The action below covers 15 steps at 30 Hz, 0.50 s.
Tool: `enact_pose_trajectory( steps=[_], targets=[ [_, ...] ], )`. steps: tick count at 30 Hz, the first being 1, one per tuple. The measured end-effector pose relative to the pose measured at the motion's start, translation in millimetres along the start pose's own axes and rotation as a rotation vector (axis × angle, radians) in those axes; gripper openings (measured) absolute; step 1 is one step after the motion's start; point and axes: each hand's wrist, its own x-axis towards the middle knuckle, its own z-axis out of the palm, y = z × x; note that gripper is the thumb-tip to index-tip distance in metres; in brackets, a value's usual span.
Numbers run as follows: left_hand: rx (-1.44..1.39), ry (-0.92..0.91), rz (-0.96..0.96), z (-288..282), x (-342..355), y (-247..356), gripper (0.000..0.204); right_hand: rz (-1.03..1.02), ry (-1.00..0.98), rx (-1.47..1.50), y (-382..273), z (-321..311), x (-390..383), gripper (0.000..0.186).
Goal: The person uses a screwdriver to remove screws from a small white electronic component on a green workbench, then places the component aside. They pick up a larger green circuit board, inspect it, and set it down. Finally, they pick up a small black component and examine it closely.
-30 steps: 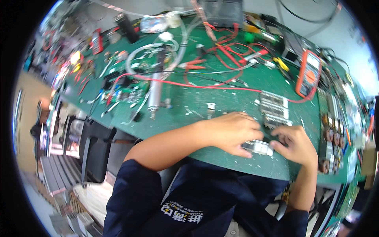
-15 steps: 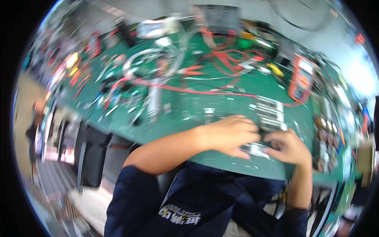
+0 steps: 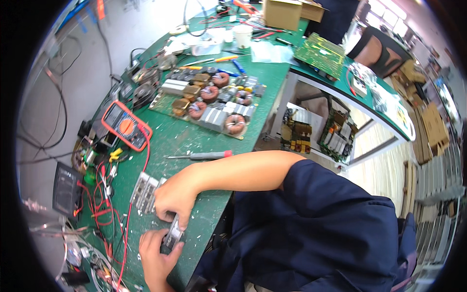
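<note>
Near the bench edge, my right hand [image 3: 172, 199] is curled with its thumb on one end of a small metallic module [image 3: 174, 233]. My left hand [image 3: 156, 250] grips the module's dark lower end between thumb and fingers. Just behind my right hand lie several slotted silvery metal pieces [image 3: 143, 190], partly covered by it. A grey screwdriver with a red end [image 3: 206, 155] lies farther along the bench, near my right forearm.
The green bench [image 3: 194, 238] also holds an orange multimeter [image 3: 125, 125], tangled leads, a dark-screened instrument [image 3: 65, 190] and a large circuit board with coils [image 3: 204, 102]. Farther off are cardboard boxes [image 3: 282, 14], a side table with a green board [image 3: 318, 56] and a chair [image 3: 377, 51].
The view has swung sharply to the right, so the right side of the bench and the room beyond now show. My hands stay on the small module.
</note>
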Motion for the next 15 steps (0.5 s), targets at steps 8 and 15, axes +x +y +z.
enact_pose_trajectory(
  steps=[8,15],
  targets=[
    [-0.045,-0.123,0.254,-18,102,-17,0.048,0.225,0.216,-0.137,9,-35,-39,0.045],
    [-0.024,-0.133,0.260,-13,107,-19,0.047,0.151,0.298,-0.167,20,-31,-46,0.045]
  ],
)
